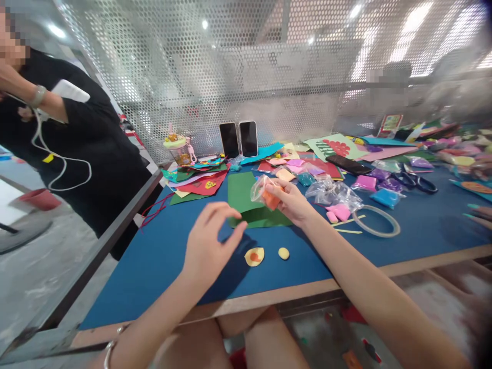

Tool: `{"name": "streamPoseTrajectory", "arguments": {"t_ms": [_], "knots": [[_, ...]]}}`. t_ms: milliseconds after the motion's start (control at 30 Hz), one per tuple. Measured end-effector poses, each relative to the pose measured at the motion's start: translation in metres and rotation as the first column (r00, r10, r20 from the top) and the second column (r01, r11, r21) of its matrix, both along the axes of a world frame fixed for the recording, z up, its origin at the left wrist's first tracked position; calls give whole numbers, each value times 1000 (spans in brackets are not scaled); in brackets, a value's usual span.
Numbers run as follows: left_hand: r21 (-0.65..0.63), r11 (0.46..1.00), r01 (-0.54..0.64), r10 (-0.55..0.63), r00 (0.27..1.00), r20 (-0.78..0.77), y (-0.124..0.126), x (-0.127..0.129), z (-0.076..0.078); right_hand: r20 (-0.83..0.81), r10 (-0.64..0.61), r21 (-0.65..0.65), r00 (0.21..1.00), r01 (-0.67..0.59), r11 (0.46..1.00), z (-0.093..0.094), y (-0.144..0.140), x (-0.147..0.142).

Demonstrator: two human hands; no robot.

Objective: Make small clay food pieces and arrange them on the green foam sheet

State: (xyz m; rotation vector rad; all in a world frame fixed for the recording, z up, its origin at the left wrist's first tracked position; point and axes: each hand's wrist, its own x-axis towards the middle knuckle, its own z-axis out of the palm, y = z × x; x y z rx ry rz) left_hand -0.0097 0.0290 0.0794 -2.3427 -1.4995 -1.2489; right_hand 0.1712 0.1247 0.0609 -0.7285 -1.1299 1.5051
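A small clear plastic bag of orange clay (266, 193) is pinched in the right hand (292, 202), held just above a sheet of green paper (246, 202) on the blue table (161, 256). The left hand (207, 246) hovers beside it with nothing in it, thumb and fingers narrowed as if pinching air. Below the hands lie a flat yellow clay disc with an orange spot (254, 256) and a small yellow clay ball (283, 253), both near the table's front edge (292, 292). A careless sweep of either wrist could likely knock these two pieces off that edge. Open blue surface lies to the left; to the right sit more clay bags (338, 197) and a tape ring (375, 221), and a person in black stands well off to the left
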Motion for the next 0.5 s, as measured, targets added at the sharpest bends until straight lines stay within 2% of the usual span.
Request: {"name": "streamPoseTrajectory", "arguments": {"t_ms": [67, 133, 233, 367, 500], "knots": [[1, 1000, -17, 17, 986, 165, 16, 7, 11, -1, -7, 5, 1000, 7, 1000, 1, -1, 0], [-127, 991, 47, -12, 964, 264, 32, 14, 16, -2, -7, 16, 1000, 7, 1000, 0, 0, 0], [-293, 946, 137, -16, 925, 379, 52, 23, 14, 25, -24, 55, 999, 23, 998, 0, 2, 1], [-285, 941, 182, -30, 885, 465, 64, 24, 7, 131, -133, 181, 983, 108, 977, 2, 4, 4], [-300, 925, 232, -86, 899, 429, 64, 20, 1, 220, -169, 303, 961, 97, 948, 6, 2, 6]]}}
